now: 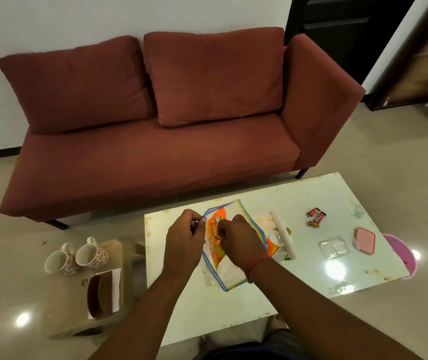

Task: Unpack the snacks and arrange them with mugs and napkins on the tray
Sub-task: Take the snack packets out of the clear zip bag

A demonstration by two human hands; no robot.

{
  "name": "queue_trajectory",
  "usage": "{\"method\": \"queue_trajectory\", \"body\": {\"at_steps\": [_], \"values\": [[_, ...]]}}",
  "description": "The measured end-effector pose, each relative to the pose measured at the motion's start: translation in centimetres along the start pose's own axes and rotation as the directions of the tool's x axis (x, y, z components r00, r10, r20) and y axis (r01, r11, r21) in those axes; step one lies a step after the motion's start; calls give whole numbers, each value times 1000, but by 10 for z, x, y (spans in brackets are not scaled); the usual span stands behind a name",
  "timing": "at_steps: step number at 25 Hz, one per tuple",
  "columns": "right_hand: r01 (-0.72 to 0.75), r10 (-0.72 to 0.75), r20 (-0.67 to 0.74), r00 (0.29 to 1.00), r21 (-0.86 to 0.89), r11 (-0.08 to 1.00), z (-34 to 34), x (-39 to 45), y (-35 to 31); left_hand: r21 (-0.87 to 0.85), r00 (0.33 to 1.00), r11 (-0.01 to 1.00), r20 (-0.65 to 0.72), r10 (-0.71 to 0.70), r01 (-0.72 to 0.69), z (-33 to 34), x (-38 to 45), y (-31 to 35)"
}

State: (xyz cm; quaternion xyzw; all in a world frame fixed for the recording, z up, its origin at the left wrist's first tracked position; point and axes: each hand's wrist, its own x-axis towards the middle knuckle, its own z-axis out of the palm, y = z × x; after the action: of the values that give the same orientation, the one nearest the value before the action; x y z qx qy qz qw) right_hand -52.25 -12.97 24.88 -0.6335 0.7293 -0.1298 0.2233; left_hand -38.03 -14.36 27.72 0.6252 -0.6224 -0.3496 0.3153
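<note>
A clear zip bag with a blue edge lies over the white table, with an orange snack packet inside it. My left hand pinches the bag's upper left edge. My right hand grips the orange packet at the bag's mouth. A white tray sits just right of the bag, partly hidden by it. Small wrapped candies lie further right. Two floral mugs and a brown napkin holder stand on a low stool to the left.
A clear glass dish and a pink lidded box sit at the table's right end. A pink bin stands on the floor beyond that edge. A red sofa fills the space behind the table.
</note>
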Motion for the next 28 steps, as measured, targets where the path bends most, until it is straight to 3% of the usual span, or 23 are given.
{"method": "queue_trajectory", "body": {"at_steps": [3, 5, 7, 9, 12, 15, 18, 22, 25, 28], "values": [[137, -127, -81, 989, 132, 982, -31, -33, -1, 12, 995, 998, -79, -57, 58, -3, 0, -16], [169, -122, -187, 975, 265, 949, -55, -48, 8, 35, 987, 994, -126, -96, 101, -7, -2, -31], [183, -35, -336, 941, 419, 889, -72, -47, 31, 36, 969, 984, -183, -165, 175, -9, -9, -46], [86, 144, -372, 917, 538, 839, -72, -30, 65, -30, 931, 959, -233, -280, 281, -8, -21, -58], [-209, 397, -193, 897, 606, 768, -34, 8, 112, -68, 860, 914, -317, -400, 400, -2, -43, -64], [-357, 391, 21, 920, 452, 817, 24, 37, 141, -52, 820, 893, -376, -432, 447, 3, -64, -62], [-361, 314, 194, 929, 296, 884, 76, 54, 152, 10, 782, 869, -441, -441, 495, 5, -84, -55], [-351, 244, 402, 883, 218, 911, 112, 66, 156, 66, 742, 846, -520, -423, 529, 5, -108, -45], [-379, 248, 475, 844, 201, 904, 116, 57, 163, 34, 710, 840, -553, -436, 542, 13, -118, -41], [-306, 134, 467, 874, 315, 898, 97, 34, 153, 7, 699, 837, -554, -452, 547, 23, -114, -32]]}}
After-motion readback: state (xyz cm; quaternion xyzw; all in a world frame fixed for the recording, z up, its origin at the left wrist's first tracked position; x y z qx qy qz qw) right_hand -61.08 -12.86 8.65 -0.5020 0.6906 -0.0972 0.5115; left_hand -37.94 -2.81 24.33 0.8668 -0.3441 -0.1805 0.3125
